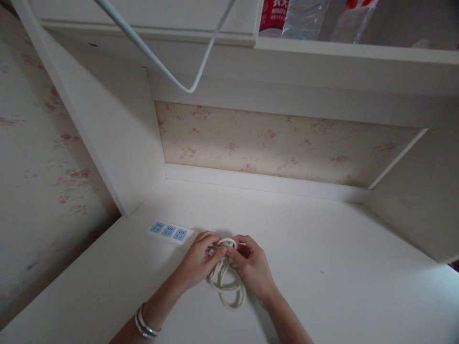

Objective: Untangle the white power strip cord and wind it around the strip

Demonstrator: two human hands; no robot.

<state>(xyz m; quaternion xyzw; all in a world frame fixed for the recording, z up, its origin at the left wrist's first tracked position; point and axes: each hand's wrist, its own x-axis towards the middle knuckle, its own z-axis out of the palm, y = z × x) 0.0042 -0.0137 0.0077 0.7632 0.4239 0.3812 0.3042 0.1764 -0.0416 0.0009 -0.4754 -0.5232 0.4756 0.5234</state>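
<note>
A white power strip (169, 232) with blue sockets lies on the white desk (322, 267). Its cream cord (229, 286) is bundled in loops just right of it. My left hand (199, 260) and my right hand (253, 266) meet over the top of the bundle, both with fingers pinched on the cord where a loop arches between them. The lower loops lie on the desk between my wrists. Silver bangles (145, 325) sit on my left wrist.
A white side panel (118, 143) and floral wallpaper back (279, 143) close in the desk nook. A shelf (355, 50) above carries a red-labelled bottle (273, 16) and clear plastic bottles (304, 19). A white wire hanger (168, 71) hangs at the top left.
</note>
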